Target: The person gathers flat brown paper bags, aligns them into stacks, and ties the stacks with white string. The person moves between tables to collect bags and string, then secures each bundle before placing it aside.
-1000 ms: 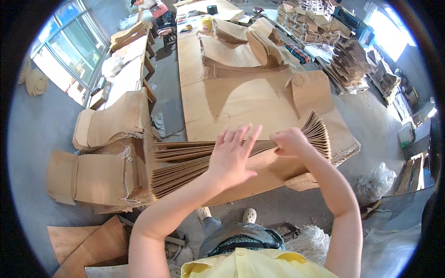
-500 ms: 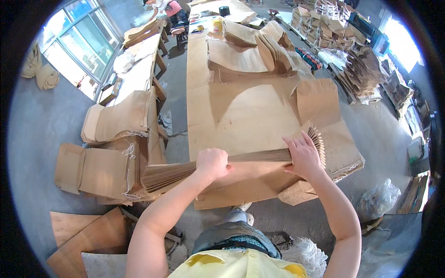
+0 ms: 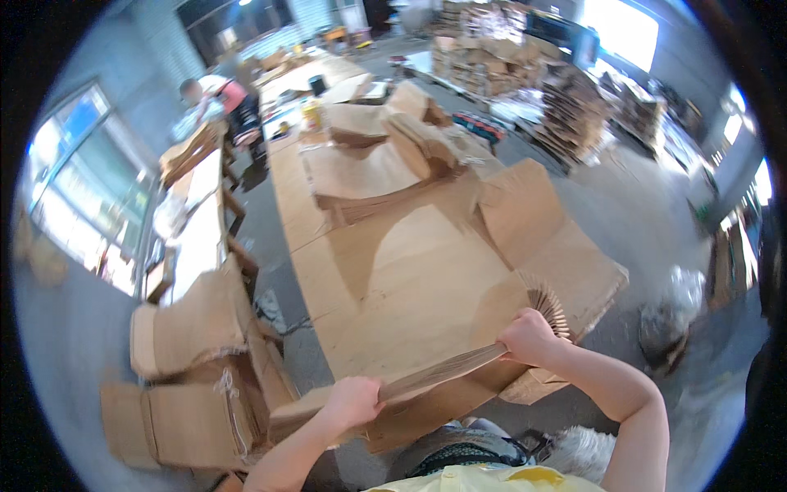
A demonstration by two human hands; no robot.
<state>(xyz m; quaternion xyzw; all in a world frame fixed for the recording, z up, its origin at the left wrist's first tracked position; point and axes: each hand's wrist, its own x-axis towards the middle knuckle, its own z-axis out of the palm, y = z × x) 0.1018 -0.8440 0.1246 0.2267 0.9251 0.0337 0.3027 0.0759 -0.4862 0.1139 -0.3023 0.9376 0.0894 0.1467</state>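
A thick stack of brown kraft paper sacks spans the near edge of the wooden table, its right end fanned out into many folded edges. My left hand is closed around the stack toward its left end. Nearer the fanned end, my right hand grips the same stack with its fingers wrapped over it. Between my hands the stack slants, lower at the left in the picture. Flat brown sacks lie on the table's right side, beyond my right hand.
More piled sacks rest farther up the table. Tied sack bundles stand at the left. A person is by the far side table. On the floor at right sits a clear plastic bag; white strings lie near me.
The view has swung up and turned. My right hand, earlier spread on the stack near its fanned end, is now wrapped around it. Both hands and the stack sit lower in the picture.
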